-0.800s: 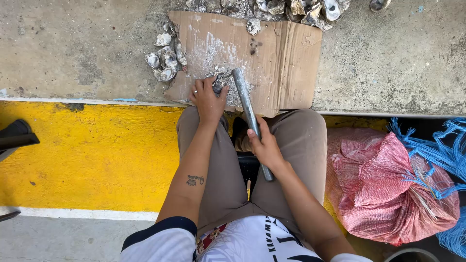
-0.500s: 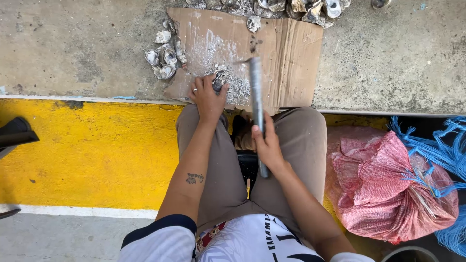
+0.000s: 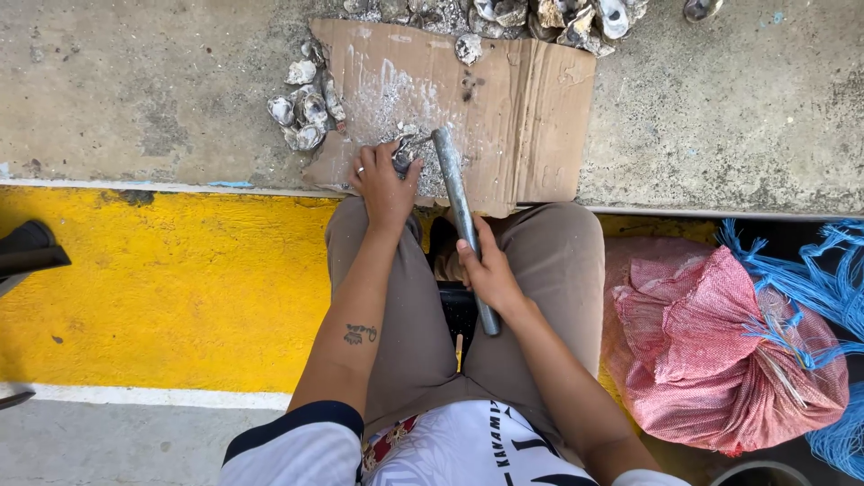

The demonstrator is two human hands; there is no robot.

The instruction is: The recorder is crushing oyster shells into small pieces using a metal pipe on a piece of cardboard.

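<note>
On flattened brown cardboard over the concrete ledge, my left hand pins a grey oyster shell while my right hand grips a grey metal bar, fingers wrapped fully around it.

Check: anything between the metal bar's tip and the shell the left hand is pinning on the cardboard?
Nothing visible. The metal bar, gripped by the right hand, has its tip right at the shell under the left hand on the cardboard. Loose shells lie off to the side.

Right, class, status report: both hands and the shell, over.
Left hand pins shell on cardboard. Right hand grips metal bar, tip beside shell. Nothing between them.
</note>
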